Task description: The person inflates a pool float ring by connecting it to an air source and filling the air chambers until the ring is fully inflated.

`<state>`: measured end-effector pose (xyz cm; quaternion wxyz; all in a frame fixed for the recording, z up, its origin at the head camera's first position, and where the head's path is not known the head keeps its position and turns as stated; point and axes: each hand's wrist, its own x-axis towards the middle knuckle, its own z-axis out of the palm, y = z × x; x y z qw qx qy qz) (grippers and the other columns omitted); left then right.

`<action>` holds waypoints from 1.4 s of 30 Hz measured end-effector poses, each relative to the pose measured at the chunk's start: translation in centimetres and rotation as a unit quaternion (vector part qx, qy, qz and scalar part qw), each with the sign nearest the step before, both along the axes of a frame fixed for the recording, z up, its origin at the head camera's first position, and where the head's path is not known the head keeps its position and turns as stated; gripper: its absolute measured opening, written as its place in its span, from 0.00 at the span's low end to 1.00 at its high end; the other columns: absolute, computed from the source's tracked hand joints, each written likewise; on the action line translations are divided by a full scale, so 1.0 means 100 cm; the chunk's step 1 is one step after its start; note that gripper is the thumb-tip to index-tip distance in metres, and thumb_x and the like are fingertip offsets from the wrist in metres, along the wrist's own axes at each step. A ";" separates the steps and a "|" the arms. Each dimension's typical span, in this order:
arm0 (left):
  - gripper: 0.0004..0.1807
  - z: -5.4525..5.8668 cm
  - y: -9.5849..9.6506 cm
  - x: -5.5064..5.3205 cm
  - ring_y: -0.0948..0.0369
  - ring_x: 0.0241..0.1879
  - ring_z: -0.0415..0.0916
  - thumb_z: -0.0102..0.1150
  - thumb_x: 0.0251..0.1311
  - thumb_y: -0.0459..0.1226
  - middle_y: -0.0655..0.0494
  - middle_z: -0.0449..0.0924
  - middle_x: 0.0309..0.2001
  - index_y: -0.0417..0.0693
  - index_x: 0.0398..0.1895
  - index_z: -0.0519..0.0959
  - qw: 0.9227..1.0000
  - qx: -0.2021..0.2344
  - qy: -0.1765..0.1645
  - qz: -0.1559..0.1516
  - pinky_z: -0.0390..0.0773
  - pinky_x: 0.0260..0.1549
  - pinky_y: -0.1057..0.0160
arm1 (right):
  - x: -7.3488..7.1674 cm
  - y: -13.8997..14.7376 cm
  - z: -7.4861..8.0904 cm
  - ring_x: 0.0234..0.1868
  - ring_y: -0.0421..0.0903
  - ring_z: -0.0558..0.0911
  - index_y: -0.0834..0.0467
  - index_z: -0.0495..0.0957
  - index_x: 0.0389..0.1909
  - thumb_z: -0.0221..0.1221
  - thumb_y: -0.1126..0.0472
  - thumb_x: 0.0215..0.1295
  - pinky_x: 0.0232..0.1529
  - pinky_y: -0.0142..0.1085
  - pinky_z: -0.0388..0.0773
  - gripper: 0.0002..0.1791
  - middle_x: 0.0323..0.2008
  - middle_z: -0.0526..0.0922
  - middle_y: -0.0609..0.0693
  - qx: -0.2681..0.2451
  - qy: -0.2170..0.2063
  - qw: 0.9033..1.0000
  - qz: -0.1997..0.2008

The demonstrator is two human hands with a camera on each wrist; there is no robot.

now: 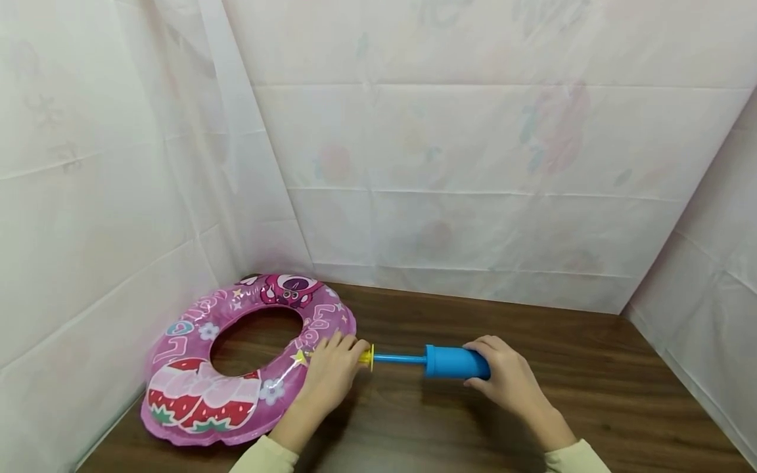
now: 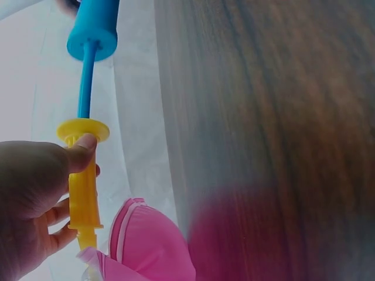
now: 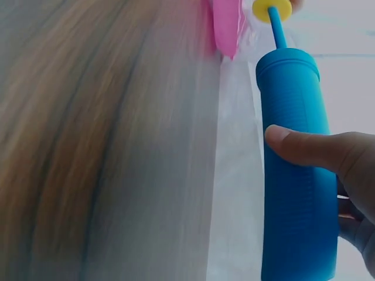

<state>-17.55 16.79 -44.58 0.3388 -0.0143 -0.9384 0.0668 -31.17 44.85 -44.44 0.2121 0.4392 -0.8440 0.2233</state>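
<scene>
A hand air pump with a blue barrel [image 1: 452, 362] and a yellow handle [image 2: 84, 193] lies level between the two hands, its blue rod [image 1: 399, 359] partly drawn out. My left hand [image 1: 334, 368] grips the yellow handle, the thumb near its round flange. The far end of the handle meets the pink swim ring [image 1: 275, 401] in the left wrist view; how they join is hidden. Around the blue barrel curl the fingers of my right hand [image 1: 505, 374], with the thumb along its side [image 3: 299, 146]. The inflated ring shows strawberries, flowers and a bear.
Both hands and the pump are over a dark wood-grain table [image 1: 591, 394]. A pale printed cloth [image 1: 473, 164] hangs behind the table and along both sides. The swim ring takes up the table's left side, next to the cloth.
</scene>
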 end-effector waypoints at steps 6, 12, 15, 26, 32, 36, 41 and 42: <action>0.15 0.004 -0.002 0.001 0.58 0.34 0.73 0.74 0.45 0.41 0.59 0.80 0.30 0.55 0.37 0.81 1.000 -0.004 0.000 -0.011 0.72 0.32 0.62 | -0.007 0.024 -0.004 0.42 0.45 0.81 0.56 0.80 0.42 0.81 0.57 0.26 0.42 0.45 0.81 0.34 0.39 0.82 0.47 -0.008 0.074 0.997 0.007; 0.16 0.003 -0.003 0.002 0.58 0.34 0.73 0.74 0.45 0.40 0.59 0.80 0.31 0.55 0.38 0.80 1.000 -0.002 -0.008 -0.012 0.72 0.34 0.62 | -0.013 0.042 -0.007 0.40 0.43 0.79 0.55 0.78 0.41 0.80 0.58 0.25 0.41 0.44 0.81 0.34 0.38 0.80 0.45 -0.002 0.099 0.995 0.025; 0.16 0.001 -0.001 0.002 0.59 0.34 0.72 0.75 0.44 0.41 0.60 0.80 0.31 0.55 0.37 0.80 1.000 -0.008 -0.013 -0.012 0.72 0.33 0.63 | -0.013 0.044 -0.008 0.40 0.41 0.78 0.54 0.78 0.41 0.79 0.58 0.26 0.40 0.43 0.81 0.33 0.38 0.79 0.44 0.003 0.105 0.994 0.038; 0.18 -0.006 0.010 0.001 0.59 0.36 0.72 0.73 0.43 0.44 0.59 0.78 0.32 0.54 0.37 0.78 0.998 -0.047 -0.041 0.011 0.68 0.34 0.63 | -0.007 0.026 -0.012 0.35 0.38 0.77 0.51 0.79 0.34 0.81 0.57 0.16 0.35 0.39 0.81 0.33 0.33 0.79 0.41 -0.015 0.141 0.989 0.045; 0.17 -0.010 0.011 -0.001 0.59 0.35 0.70 0.72 0.43 0.45 0.59 0.76 0.31 0.53 0.35 0.77 0.998 -0.045 -0.025 0.020 0.65 0.32 0.64 | -0.003 0.007 -0.005 0.34 0.39 0.78 0.53 0.83 0.34 0.81 0.58 0.16 0.36 0.39 0.82 0.32 0.32 0.80 0.42 -0.023 0.147 0.989 0.025; 0.16 -0.010 0.011 -0.003 0.59 0.35 0.69 0.73 0.43 0.42 0.59 0.74 0.31 0.53 0.33 0.75 0.999 -0.038 -0.019 0.021 0.64 0.32 0.64 | 0.001 -0.007 -0.001 0.34 0.41 0.79 0.54 0.85 0.36 0.82 0.59 0.15 0.36 0.40 0.82 0.34 0.31 0.80 0.44 -0.032 0.149 0.988 0.020; 0.14 -0.007 0.010 -0.006 0.59 0.35 0.69 0.70 0.44 0.38 0.58 0.74 0.30 0.52 0.32 0.75 0.999 -0.049 -0.005 0.021 0.64 0.32 0.64 | 0.005 -0.024 0.004 0.33 0.40 0.79 0.53 0.85 0.35 0.82 0.58 0.15 0.35 0.38 0.82 0.33 0.30 0.81 0.44 -0.028 0.159 0.987 0.017; 0.13 -0.006 0.010 -0.006 0.59 0.35 0.69 0.70 0.44 0.38 0.58 0.74 0.30 0.52 0.32 0.74 0.998 -0.051 0.000 0.021 0.63 0.32 0.64 | 0.006 -0.027 0.005 0.32 0.40 0.79 0.53 0.85 0.34 0.83 0.57 0.15 0.35 0.37 0.82 0.32 0.30 0.81 0.44 -0.025 0.162 0.986 0.017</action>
